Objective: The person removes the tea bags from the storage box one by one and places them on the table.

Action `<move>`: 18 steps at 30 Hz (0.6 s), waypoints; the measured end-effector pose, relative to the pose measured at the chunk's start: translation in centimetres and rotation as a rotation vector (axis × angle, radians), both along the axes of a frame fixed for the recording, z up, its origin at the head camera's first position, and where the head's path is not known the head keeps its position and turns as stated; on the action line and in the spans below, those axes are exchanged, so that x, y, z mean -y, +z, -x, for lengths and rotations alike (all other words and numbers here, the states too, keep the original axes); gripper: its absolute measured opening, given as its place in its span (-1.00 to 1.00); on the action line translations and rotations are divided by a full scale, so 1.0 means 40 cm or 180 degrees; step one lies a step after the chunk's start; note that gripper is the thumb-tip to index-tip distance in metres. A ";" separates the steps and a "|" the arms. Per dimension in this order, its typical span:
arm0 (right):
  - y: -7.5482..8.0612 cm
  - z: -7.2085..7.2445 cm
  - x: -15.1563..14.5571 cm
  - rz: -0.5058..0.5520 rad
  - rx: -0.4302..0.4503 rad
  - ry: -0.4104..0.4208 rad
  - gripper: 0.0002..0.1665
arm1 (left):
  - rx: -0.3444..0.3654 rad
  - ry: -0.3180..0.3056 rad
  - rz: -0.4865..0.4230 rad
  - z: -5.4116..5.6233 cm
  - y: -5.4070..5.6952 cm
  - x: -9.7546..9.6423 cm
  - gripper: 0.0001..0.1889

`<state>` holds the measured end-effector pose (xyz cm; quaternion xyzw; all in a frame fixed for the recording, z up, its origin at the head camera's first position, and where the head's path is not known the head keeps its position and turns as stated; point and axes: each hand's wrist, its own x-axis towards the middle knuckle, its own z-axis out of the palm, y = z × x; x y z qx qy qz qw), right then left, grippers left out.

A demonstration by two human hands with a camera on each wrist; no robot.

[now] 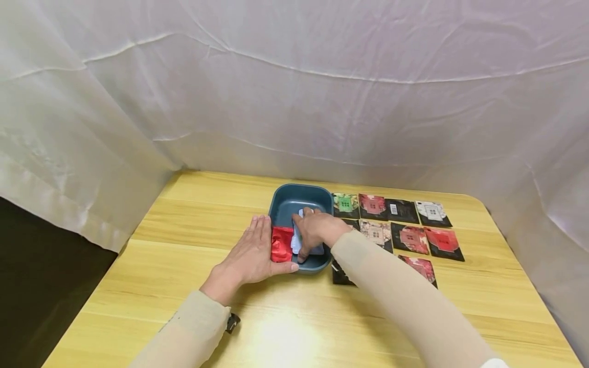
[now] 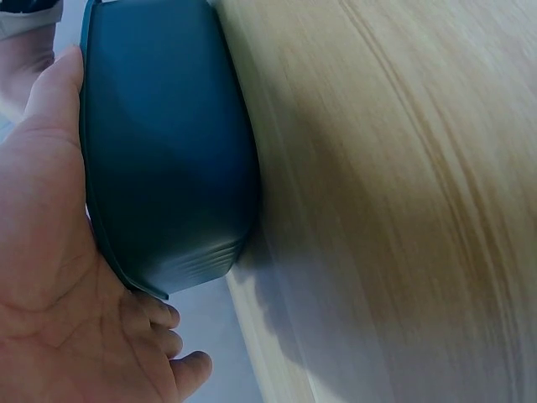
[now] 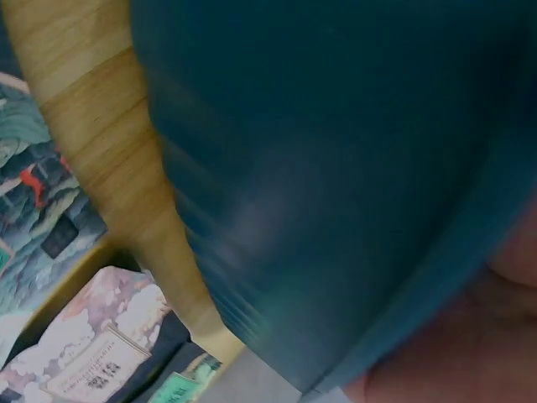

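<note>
A dark blue-green plastic bin (image 1: 301,194) stands on the table. My left hand (image 1: 248,255) lies along its left side with straight fingers, the thumb reaching over the front edge; the left wrist view shows the palm beside the bin's outer wall (image 2: 168,151). Inside, a shiny red packet (image 1: 281,245) lies at the front left. Right of it is a whitish packet (image 1: 296,244), partly hidden by my right hand (image 1: 315,227), which reaches into the bin and holds it between fingers and thumb. The right wrist view shows mostly the bin's outer wall (image 3: 294,168).
Rows of flat printed packets lie right of the bin, among them a green one (image 1: 345,203), a black one (image 1: 402,210) and a red one (image 1: 444,241). My right forearm covers some. A small black item (image 1: 232,323) shows beside my left forearm. Pale cloth (image 1: 294,112) hangs behind the table.
</note>
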<state>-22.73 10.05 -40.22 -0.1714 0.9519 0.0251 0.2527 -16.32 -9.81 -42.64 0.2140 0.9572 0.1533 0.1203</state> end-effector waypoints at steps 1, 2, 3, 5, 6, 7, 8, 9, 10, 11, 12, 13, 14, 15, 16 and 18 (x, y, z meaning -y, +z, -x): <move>-0.002 0.003 0.001 -0.0023 0.0020 -0.0024 0.46 | 0.0000 0.0000 -0.0007 0.000 0.000 0.000 0.46; -0.003 0.007 0.001 -0.0041 0.0041 -0.0041 0.46 | 0.0002 0.0003 -0.0008 0.000 -0.001 -0.001 0.47; -0.004 0.010 0.002 -0.0065 0.0060 -0.0046 0.47 | 0.0005 0.0007 -0.0010 0.000 -0.001 -0.001 0.47; -0.006 0.016 0.001 -0.0100 0.0084 -0.0037 0.47 | 0.0014 0.0018 -0.0017 0.000 -0.001 -0.001 0.47; -0.007 0.019 0.001 -0.0111 0.0091 -0.0033 0.47 | 0.0019 0.0021 -0.0023 0.000 -0.001 -0.001 0.47; -0.007 0.021 0.000 -0.0121 0.0088 -0.0020 0.47 | 0.0024 0.0023 -0.0030 0.000 -0.001 -0.001 0.47; -0.008 0.024 0.000 -0.0130 0.0075 -0.0001 0.47 | 0.0032 0.0027 -0.0036 0.000 -0.001 -0.001 0.47; -0.009 0.025 -0.001 -0.0132 0.0058 0.0016 0.46 | 0.0038 0.0029 -0.0039 0.000 -0.001 -0.001 0.47; -0.011 0.026 -0.001 -0.0128 0.0032 0.0034 0.45 | 0.0045 0.0030 -0.0043 0.000 -0.002 -0.001 0.47; -0.012 0.027 -0.002 -0.0123 0.0003 0.0052 0.44 | 0.0052 0.0030 -0.0045 0.000 -0.002 -0.001 0.47; -0.014 0.028 -0.002 -0.0115 -0.0029 0.0071 0.42 | 0.0054 0.0028 -0.0043 0.001 -0.002 -0.001 0.47; -0.015 0.028 -0.003 -0.0101 -0.0062 0.0082 0.41 | 0.0059 0.0028 -0.0041 0.001 -0.002 -0.001 0.47; -0.016 0.028 -0.003 -0.0081 -0.0087 0.0081 0.40 | 0.0063 0.0030 -0.0038 0.001 -0.002 -0.001 0.47; -0.017 0.028 -0.004 -0.0052 -0.0104 0.0063 0.40 | 0.0063 0.0029 -0.0034 0.001 -0.002 -0.001 0.47; -0.017 0.028 -0.004 -0.0015 -0.0122 0.0035 0.40 | 0.0062 0.0028 -0.0032 0.001 -0.002 0.000 0.48; -0.017 0.028 -0.006 0.0089 -0.0157 -0.0031 0.41 | 0.0062 0.0027 -0.0028 0.002 -0.002 0.001 0.48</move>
